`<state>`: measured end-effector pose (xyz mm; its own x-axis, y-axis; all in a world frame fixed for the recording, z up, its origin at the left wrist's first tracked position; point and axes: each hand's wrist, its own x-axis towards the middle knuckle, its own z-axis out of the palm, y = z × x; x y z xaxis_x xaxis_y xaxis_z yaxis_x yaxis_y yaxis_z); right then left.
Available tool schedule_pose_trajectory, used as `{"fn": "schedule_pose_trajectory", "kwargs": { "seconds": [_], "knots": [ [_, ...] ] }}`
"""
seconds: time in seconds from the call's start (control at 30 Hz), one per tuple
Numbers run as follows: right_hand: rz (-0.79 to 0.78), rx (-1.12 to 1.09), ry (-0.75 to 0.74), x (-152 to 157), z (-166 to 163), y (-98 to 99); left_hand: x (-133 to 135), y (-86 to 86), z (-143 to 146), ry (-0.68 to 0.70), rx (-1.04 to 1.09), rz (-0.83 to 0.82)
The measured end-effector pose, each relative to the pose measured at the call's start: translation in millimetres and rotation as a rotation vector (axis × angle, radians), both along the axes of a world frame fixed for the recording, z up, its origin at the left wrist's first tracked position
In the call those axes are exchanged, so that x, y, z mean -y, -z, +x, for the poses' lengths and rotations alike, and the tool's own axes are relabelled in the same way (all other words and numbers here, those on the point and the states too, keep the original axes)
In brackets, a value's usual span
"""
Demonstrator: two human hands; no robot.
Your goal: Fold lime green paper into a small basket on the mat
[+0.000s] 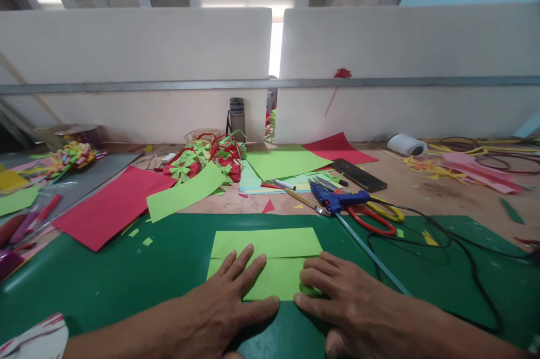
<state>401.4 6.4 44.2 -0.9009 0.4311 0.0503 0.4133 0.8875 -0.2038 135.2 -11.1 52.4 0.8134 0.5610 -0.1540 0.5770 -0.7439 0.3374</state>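
A light green sheet of paper (270, 278) lies on the dark green mat, with a straight crease or edge running across it and a strip (265, 242) of the same green above that line. My left hand (236, 297) rests flat on the sheet's left part, fingers spread and thumb along the near edge. At the right edge, my right hand (337, 288) has its fingers curled over the paper and its thumb at the near right corner. The curled fingers hide that corner in part.
Right of centre lie a blue glue gun (337, 198) with its cord, red-handled scissors (371, 221) and a phone (358, 174). Red paper (116, 204) is at left. Behind stand small red and green paper baskets (202, 159) and a bottle (237, 117).
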Motion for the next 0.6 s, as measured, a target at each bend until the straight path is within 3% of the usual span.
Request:
{"fn": "schedule_pose_trajectory", "kwargs": {
  "seconds": [0.6],
  "knots": [
    [0.158,0.085,0.143,15,59,3.5,-1,14.6,-8,0.041,0.033,-0.029]
  ]
}}
